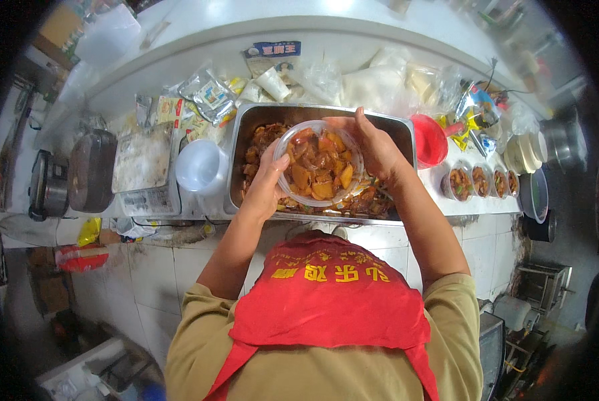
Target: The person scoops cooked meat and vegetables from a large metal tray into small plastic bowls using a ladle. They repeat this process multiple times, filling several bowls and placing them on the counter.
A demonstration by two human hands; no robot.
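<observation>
A clear round plastic tub full of chunky food in brown sauce is raised over a deep steel pan. My left hand grips its left side, thumb on the rim. Around the tub's far right side rests my right hand, its thumb pointing up and its fingers partly hidden behind the tub. More of the same sauced food lies in the pan, with oily liquid near its front edge.
Left of the pan are translucent empty tubs and a weighing scale. To the right lie a red plastic scoop and several filled tubs in a row. Packets and plastic bags crowd the back. The counter's front edge runs close before me.
</observation>
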